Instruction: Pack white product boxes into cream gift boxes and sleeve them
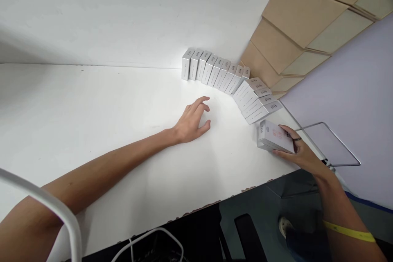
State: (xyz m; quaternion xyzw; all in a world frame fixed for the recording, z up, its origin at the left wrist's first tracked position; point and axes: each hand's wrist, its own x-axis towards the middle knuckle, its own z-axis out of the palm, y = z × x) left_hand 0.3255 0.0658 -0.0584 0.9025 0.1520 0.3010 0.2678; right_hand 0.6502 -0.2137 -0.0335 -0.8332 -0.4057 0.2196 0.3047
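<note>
My right hand [296, 151] grips a small silver-white box [273, 136] near the right edge of the white table [92, 123]. The box lies tilted, just below a curved row of several matching boxes [229, 80] that stand side by side along the back wall and bend toward the right. My left hand [193, 120] rests on the table in the middle, fingers spread and slightly curled, holding nothing. It lies a short way in front of the row, apart from it.
Flat brown cardboard sheets [301, 24] lean stacked at the back right. A thin metal wire frame [334, 143] sticks out beyond the table's right edge. White cables [147, 241] and a white tube [61, 208] sit at the lower left. A shoe [285, 225] shows on the floor.
</note>
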